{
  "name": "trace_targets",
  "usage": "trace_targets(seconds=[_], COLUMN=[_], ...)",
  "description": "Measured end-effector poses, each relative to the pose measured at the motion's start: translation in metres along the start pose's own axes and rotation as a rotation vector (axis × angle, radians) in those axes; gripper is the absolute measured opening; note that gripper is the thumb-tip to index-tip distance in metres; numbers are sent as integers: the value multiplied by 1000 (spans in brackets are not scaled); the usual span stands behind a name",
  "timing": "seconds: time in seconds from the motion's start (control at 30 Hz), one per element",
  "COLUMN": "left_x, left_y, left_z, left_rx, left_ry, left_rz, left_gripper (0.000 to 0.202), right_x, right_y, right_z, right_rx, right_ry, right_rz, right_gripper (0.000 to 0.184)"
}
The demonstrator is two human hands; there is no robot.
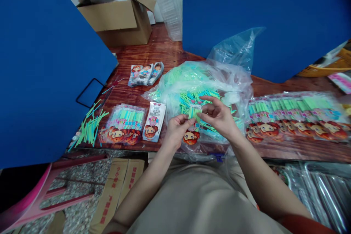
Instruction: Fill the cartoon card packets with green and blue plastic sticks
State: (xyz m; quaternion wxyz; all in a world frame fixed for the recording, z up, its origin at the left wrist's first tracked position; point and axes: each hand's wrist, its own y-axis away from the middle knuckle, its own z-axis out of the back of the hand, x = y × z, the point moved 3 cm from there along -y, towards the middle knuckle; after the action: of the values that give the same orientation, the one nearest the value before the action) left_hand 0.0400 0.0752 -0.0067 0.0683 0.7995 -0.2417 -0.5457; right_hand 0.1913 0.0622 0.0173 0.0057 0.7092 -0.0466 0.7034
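Note:
My left hand [177,128] pinches a small clear cartoon-printed packet [192,131] near its top. My right hand [216,115] pinches a bunch of green sticks [195,111] at the packet's mouth; whether they are partly inside I cannot tell. Both hands hover just above the front edge of the wooden table [164,53], in front of a big clear plastic bag [203,84] heaped with loose green and blue sticks.
Filled packets [123,124] and an empty packet [155,120] lie to the left, with loose green sticks [90,126] beyond. A row of filled packets [296,117] lies right. More packets [145,73], a cardboard box [120,18] and blue panels [41,62] stand behind.

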Motion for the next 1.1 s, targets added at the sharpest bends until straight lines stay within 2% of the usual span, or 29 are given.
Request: trace_targets(seconds=[0.5,0.77,1.1], left_x=[5,2,1], left_y=[-4,-4,-3], left_z=[2,4,5], left_rx=[-8,-71,-58], left_ry=[-4,12,-21], left_rz=[24,-70,-97], left_gripper=[44,36,33], right_x=[-2,-3,-3], right_y=[-6,-7,-8], right_z=[-5,-4,-9], right_rx=[-1,-37,-47], right_ry=[56,55,86], right_rz=[1,15,12], right_gripper=[48,48,47])
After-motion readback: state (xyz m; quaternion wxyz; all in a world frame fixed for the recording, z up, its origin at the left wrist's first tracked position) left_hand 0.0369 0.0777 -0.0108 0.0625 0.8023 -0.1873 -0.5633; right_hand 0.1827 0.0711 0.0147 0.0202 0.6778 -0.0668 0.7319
